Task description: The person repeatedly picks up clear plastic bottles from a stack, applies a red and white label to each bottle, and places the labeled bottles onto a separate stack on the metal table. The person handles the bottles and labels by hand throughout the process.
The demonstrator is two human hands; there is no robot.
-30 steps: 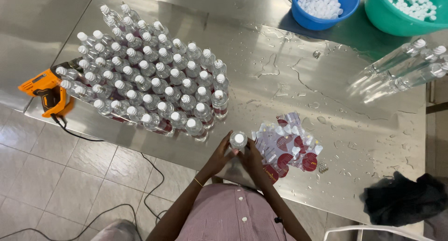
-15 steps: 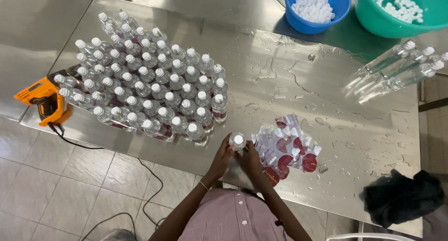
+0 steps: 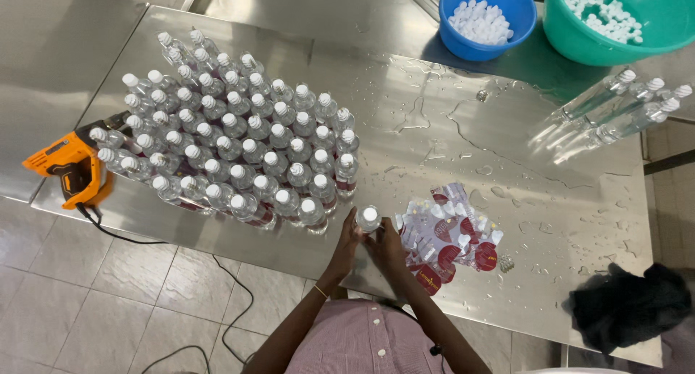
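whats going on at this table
A person holds one clear plastic bottle with a white cap upright between the left hand and right hand on the wet steel table. Beside it lies a pile of red and white labels; a large cluster of capped bottles stands to the left.

The one camera sits on my head, looking steeply down from well above the steel counter (image 3: 507, 222), taking in my hands (image 3: 365, 244), the bottle rows (image 3: 239, 149) and floor.
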